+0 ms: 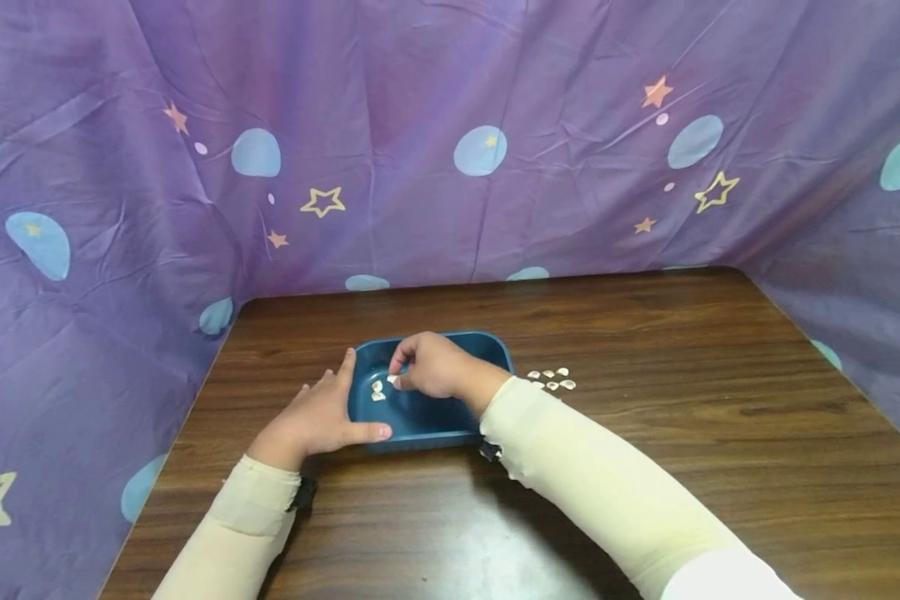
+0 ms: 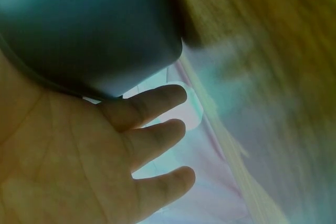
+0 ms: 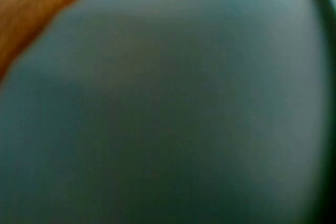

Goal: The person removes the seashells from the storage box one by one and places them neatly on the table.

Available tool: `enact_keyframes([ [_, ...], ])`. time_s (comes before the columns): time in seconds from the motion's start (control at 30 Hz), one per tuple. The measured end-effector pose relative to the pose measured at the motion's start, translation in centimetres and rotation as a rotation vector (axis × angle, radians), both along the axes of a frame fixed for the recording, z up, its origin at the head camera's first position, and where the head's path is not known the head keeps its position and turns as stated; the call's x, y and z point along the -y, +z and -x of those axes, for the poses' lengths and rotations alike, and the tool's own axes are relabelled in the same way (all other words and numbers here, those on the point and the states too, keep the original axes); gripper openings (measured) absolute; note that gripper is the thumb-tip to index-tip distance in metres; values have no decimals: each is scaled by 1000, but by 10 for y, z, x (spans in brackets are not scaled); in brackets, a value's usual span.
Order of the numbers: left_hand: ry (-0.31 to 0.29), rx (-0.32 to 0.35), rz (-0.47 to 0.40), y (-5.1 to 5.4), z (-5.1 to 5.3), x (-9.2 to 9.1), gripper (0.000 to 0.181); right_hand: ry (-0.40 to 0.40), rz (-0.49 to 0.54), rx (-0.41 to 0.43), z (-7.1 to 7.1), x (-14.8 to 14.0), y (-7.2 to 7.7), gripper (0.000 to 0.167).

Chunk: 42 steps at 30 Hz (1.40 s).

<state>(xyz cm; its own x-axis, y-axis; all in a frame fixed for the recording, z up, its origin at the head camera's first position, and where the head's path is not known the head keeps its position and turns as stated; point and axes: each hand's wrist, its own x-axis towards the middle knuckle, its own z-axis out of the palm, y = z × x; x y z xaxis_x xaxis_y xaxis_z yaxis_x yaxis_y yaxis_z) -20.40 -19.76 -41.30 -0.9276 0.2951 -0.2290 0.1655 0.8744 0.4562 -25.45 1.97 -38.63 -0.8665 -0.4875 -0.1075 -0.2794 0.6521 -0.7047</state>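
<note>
A dark blue rectangular bin (image 1: 435,437) stands on the table. My left hand (image 1: 321,419) rests against its left end, thumb across the near rim and fingers spread. In the left wrist view, the fingers of that hand (image 2: 68,150) are straight beside the bin wall (image 2: 105,24). Inside the bin, my right hand (image 1: 437,367) pinches a small white shell-like piece (image 1: 392,379) between thumb and fingers. Similar pieces (image 1: 378,397) lie on the bin floor to its left. The right wrist view is blurred, mostly bin surface (image 3: 168,103); no fingertips show there.
Several more white pieces (image 1: 551,385) lie on the table just right of the bin, partly behind the right forearm. The brown wood-grain table (image 1: 682,367) meets a purple curtain (image 1: 420,208) printed with stars at the back and sides.
</note>
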Motion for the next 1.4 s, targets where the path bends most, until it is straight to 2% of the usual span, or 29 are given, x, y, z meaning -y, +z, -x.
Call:
enact_keyframes([
  [0.1,8,6,-1,1,-1,-1,140,2,56,6,-4,-15,10,8],
  [0.27,18,1,-1,1,-2,-1,141,-9,84,-17,-8,-46,25,8],
  [0.4,29,2,-9,1,-2,-1,142,-27,71,-38,-10,-75,32,7],
  [0.57,26,-13,-16,-1,-2,0,142,-52,51,-75,-11,-111,32,7],
  [0.67,23,-14,-13,-2,-2,0,142,-75,39,-89,-11,-132,25,8],
  [0.8,23,-11,-11,-2,-1,1,142,-80,25,-90,-11,-159,8,7],
  [0.97,18,-20,-11,-1,-2,0,141,-88,-11,-76,-17,-181,-9,6],
  [1.17,22,-14,-12,-1,-3,1,141,-72,-36,-73,-20,-189,-26,8],
  [1.4,17,-22,-11,-2,-2,1,141,-18,-85,-160,-23,-191,-38,11],
])
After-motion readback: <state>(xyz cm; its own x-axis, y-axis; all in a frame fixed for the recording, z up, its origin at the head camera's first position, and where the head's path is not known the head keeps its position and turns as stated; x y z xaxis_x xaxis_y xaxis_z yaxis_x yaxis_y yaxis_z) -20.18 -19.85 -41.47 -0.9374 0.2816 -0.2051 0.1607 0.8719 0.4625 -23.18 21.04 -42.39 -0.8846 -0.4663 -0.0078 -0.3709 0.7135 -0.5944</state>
